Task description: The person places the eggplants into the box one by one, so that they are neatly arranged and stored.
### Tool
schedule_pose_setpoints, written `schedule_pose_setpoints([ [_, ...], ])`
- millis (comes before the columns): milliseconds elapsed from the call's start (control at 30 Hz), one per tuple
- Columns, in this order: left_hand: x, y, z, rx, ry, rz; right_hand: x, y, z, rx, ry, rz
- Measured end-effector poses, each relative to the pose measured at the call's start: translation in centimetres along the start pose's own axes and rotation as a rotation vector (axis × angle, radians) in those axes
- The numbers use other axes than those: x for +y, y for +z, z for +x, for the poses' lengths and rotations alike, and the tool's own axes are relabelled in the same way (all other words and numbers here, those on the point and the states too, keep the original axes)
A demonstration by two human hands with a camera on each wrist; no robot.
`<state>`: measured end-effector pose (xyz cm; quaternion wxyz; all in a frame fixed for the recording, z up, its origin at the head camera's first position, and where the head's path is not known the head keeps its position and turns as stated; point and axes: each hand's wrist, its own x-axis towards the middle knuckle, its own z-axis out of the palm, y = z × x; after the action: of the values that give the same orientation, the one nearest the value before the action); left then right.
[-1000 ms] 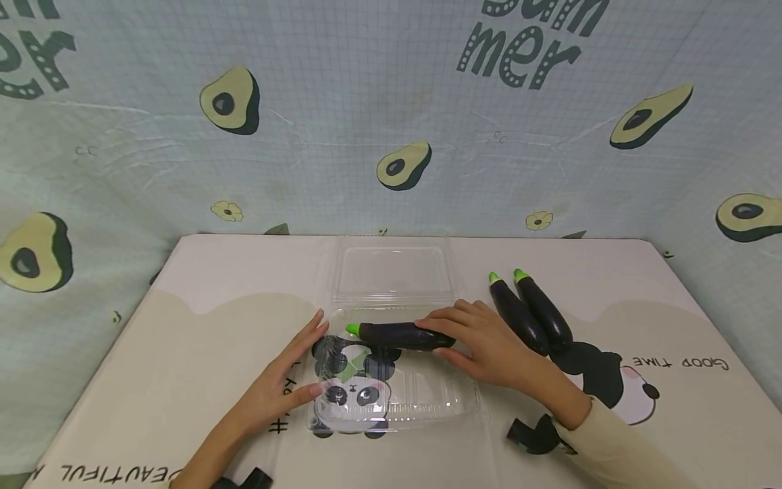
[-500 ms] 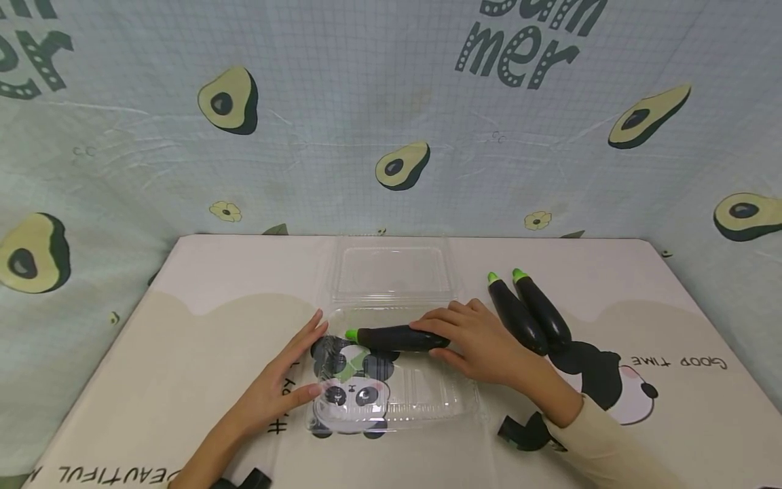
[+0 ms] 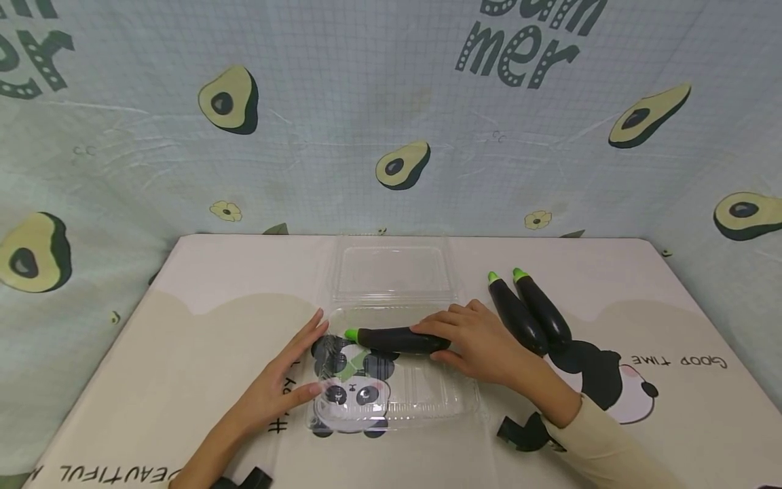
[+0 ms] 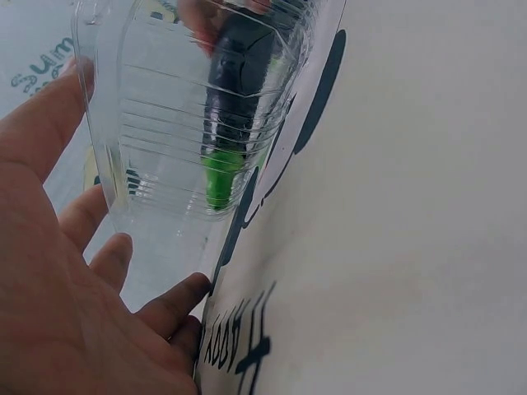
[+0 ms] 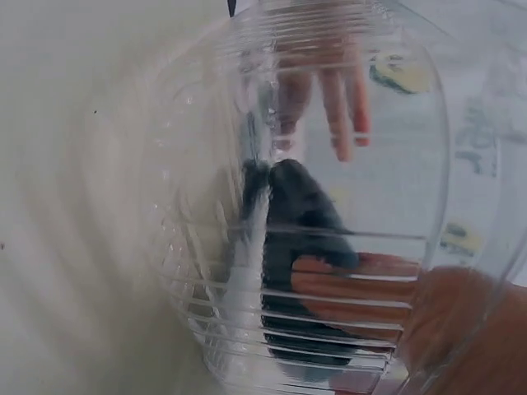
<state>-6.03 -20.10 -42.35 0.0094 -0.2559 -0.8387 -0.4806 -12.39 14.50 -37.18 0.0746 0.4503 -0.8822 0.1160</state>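
Note:
A clear plastic clamshell box lies open on the table. Inside it, toward the back, a black eggplant with a green tip rests crosswise, the tip pointing left. My right hand holds its thick right end, thumb on the near side and fingers over the top. At the box's left side is my left hand, its fingers spread and fairly straight, fingertips right at the rim. The left wrist view shows the eggplant's green tip through the ribbed wall. The right palm is hidden.
Two more black eggplants lie side by side right of the box. Its clear lid is folded back flat behind it. The printed table mat runs back to an avocado-patterned curtain.
The eggplant and my right hand have shifted slightly left inside the box. My left hand has stayed at the rim.

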Motion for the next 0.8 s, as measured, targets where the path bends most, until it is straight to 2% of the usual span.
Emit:
schedule_pose_setpoints([
  [367, 0.3, -0.1, 0.1, 0.002, -0.024, -0.002, -0.4, -0.2, 0.2, 0.002, 0.039, -0.014],
  [800, 0.4, -0.1, 0.1, -0.002, -0.012, -0.012, -1.1, -0.3, 0.4, -0.026, 0.103, -0.076],
])
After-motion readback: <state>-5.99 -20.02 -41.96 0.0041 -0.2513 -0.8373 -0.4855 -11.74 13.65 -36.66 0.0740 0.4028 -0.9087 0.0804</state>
